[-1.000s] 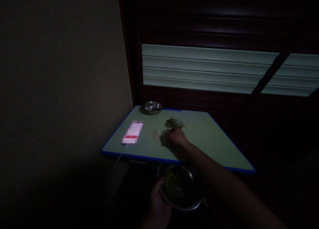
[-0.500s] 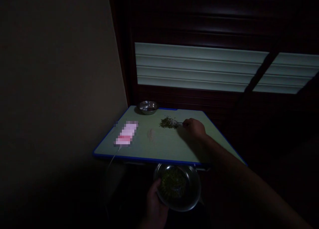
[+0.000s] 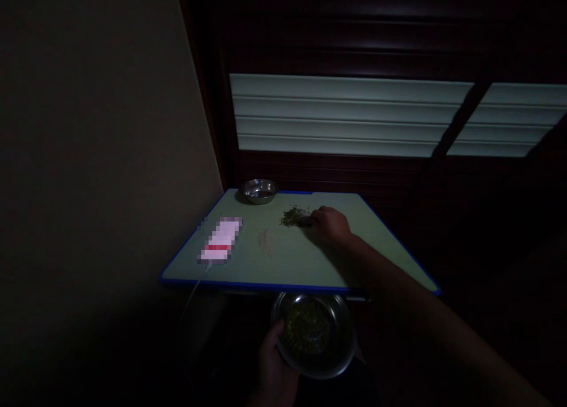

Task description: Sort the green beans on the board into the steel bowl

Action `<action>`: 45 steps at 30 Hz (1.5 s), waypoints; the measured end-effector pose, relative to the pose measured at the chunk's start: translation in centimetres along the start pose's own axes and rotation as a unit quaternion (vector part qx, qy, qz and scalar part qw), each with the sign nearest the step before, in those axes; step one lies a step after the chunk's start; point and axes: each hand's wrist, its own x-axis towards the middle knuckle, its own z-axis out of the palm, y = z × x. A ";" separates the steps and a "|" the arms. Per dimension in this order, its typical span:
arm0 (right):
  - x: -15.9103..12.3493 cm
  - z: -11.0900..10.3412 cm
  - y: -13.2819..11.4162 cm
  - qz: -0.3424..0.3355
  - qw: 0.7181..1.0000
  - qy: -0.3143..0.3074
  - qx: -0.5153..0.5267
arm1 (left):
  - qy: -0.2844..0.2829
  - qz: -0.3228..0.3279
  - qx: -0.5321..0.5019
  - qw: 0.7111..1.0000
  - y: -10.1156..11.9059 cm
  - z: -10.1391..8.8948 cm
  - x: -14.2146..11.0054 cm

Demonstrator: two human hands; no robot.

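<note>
My left hand grips the rim of a steel bowl filled with small green grains, held just below the near edge of a pale green table with a blue rim. My right hand rests on the tabletop, fingers curled against the right side of a small pile of green grains. Whether those fingers hold anything is too dark to see. A faint whitish patch of bits lies left of the hand.
A small empty steel bowl stands at the table's far left corner. A pixelated pink-white flat object with a white cable lies on the left. A beige wall is at left, dark slatted shutters behind.
My right hand moved from the whitish patch out to the right, then came back left against the green pile. The bowl in my left hand stayed put.
</note>
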 end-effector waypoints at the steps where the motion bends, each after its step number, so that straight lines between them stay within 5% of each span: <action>1: 0.1 0.1 -0.1 -0.005 1.000 -0.003 0.000 | -0.001 0.001 0.000 1.000 0.0 0.0 0.0; 19: 0.0 0.0 -0.9 -0.066 0.997 -0.041 0.006 | 0.013 -0.009 0.001 1.000 0.0 0.4 -0.1; 29: 0.4 0.6 0.6 0.001 0.999 -0.018 -0.043 | 0.016 0.002 0.009 1.000 0.1 0.8 -0.5; 45: -2.4 -0.3 -1.1 -0.076 0.997 -0.022 -0.011 | 0.010 -0.005 0.021 1.000 0.0 0.5 0.1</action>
